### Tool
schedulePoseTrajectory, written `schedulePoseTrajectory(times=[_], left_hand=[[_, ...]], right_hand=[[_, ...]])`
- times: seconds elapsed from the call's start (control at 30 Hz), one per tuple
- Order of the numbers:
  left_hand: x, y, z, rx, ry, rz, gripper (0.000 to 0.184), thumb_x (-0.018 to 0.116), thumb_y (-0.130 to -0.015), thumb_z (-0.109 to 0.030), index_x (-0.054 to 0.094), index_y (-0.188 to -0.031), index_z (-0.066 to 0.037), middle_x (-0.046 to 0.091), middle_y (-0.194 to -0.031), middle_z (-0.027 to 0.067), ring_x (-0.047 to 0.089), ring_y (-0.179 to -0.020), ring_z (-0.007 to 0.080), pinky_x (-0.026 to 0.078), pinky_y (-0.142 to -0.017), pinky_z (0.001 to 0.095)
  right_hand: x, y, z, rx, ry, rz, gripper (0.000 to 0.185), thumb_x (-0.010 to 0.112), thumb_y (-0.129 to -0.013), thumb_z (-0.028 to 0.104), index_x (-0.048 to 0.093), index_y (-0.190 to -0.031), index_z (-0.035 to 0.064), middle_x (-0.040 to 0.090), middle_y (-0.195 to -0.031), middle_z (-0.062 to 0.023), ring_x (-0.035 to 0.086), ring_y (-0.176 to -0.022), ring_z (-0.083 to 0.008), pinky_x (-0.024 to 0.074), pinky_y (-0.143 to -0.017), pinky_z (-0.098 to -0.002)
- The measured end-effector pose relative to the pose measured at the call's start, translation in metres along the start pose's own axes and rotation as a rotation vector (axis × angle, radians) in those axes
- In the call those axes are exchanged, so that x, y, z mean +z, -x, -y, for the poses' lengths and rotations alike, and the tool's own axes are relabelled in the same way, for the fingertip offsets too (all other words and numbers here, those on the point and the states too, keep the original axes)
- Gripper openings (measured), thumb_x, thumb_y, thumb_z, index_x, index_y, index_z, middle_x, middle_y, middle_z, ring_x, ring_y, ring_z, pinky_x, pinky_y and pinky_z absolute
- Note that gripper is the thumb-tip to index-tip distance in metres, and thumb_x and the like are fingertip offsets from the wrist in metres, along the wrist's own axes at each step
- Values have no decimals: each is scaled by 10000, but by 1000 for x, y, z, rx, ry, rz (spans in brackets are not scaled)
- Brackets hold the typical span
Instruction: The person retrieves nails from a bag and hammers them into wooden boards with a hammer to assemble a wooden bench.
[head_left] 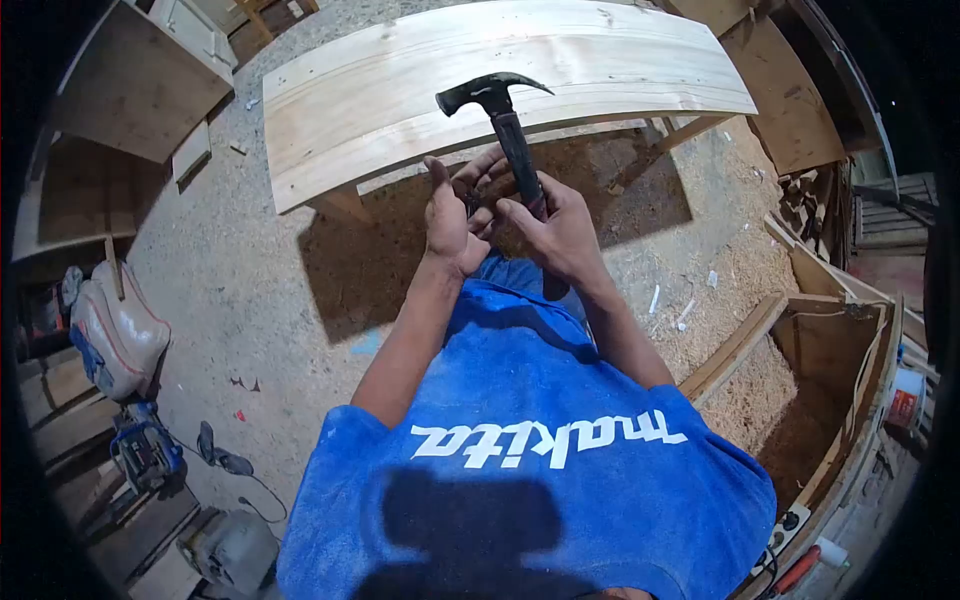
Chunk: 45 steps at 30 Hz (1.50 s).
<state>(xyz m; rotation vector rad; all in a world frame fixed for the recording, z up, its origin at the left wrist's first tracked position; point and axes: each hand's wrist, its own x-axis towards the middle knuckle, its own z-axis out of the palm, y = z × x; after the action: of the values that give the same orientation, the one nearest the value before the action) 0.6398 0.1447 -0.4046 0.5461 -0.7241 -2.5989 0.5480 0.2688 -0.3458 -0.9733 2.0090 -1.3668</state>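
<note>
My right hand point(562, 228) is closed around the handle of a claw hammer point(515, 150), held upright with its black head above the hands and its claw pointing right. My left hand point(455, 215) is cupped with the palm up and the thumb raised. Small dark nail-like pieces point(472, 203) lie in it, partly hidden by the fingers. The fingertips of my right hand reach to the left palm. Just beyond both hands stands a pale wooden bench or table point(400, 90) with a wide plank top and wooden legs.
A wood-framed bin point(735, 350) with sawdust is at the right. Sawdust and scraps cover the floor point(240, 310). To the left are a whitish sack point(125, 310), a blue machine point(148, 450) with a cable, and wooden panels point(135, 85).
</note>
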Motion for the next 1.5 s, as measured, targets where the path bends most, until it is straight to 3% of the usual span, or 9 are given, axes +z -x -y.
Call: schedulePoseTrajectory(times=[0.07, 0.4, 0.5, 0.53, 0.67, 0.73, 0.77, 1.1, 1.5], left_hand=[[1, 0, 4, 42, 87, 10, 958, 204, -997, -801, 568, -1419, -22, 735, -1158, 89, 666, -757, 93, 341, -463, 187], [-14, 6, 2, 109, -99, 41, 1217, 136, -847, -965, 494, -1494, 2, 699, -1063, 56, 654, -883, 122, 517, -739, 219], [-31, 9, 19, 297, -136, 107, 723, 354, -1076, -601, 489, -1500, -31, 659, -1255, 85, 642, -1088, 158, 536, -921, 305], [-40, 14, 19, 258, -155, 75, 519, 442, -1086, -339, 488, -1509, -43, 633, -1316, 104, 588, -1225, 204, 488, -1059, 366], [-25, 20, 1, 183, -133, 114, 534, 456, -1078, -248, 444, -1529, 37, 521, -955, -20, 542, -828, 77, 497, -711, 222], [-3, 31, -5, 185, -74, 3, 999, 153, -1036, -752, 457, -1508, 74, 492, -795, -21, 484, -721, 92, 464, -657, 264], [-16, 28, -5, 145, -86, 102, 653, 365, -1106, -477, 457, -1520, 20, 498, -918, -12, 514, -802, 98, 487, -715, 246], [-62, 17, 11, 284, -247, -48, 586, 351, -1048, -359, 601, -1363, 68, 655, -1283, 186, 647, -1169, 297, 524, -1025, 408], [-91, 18, -6, 213, -175, -247, 223, 567, -1060, -175, 639, -1250, -82, 672, -1194, 87, 655, -1083, 220, 580, -952, 374]], right_hand=[[0, -6, -1, -9, -18, 51, 220, 764, -907, 147, 724, -1076, 11, 675, -775, -31, 553, -691, -75, 482, -641, -267], [14, -13, 3, -57, 156, 165, 338, 785, -834, 115, 719, -1156, 38, 726, -873, -135, 683, -749, -154, 548, -713, -309], [27, -6, 2, -369, 216, 186, 479, 787, -758, 105, 701, -1227, 149, 730, -976, -205, 713, -891, -427, 589, -789, -466], [29, -4, -3, -341, 473, 202, 496, 777, -736, 70, 709, -1221, 146, 734, -951, -188, 751, -871, -355, 589, -750, -434], [50, 1, -20, -511, 582, 59, 407, 635, -871, 138, 673, -1261, 247, 722, -925, -184, 725, -813, -398, 588, -687, -488], [54, 2, -19, -541, 650, 67, 297, 615, -900, 152, 642, -1195, 129, 686, -880, -176, 725, -768, -374, 585, -653, -479], [54, 0, -19, -543, 732, 73, 276, 606, -908, 154, 617, -1169, 65, 680, -923, -169, 722, -757, -366, 586, -652, -475], [84, 1, -18, -306, 711, 24, 252, 627, -914, 188, 595, -1133, 67, 657, -942, -154, 724, -846, -371, 602, -683, -466], [108, -9, 4, -473, 407, -185, 235, 720, -791, 93, 651, -1015, 88, 671, -943, -157, 693, -871, -385, 581, -733, -464]])
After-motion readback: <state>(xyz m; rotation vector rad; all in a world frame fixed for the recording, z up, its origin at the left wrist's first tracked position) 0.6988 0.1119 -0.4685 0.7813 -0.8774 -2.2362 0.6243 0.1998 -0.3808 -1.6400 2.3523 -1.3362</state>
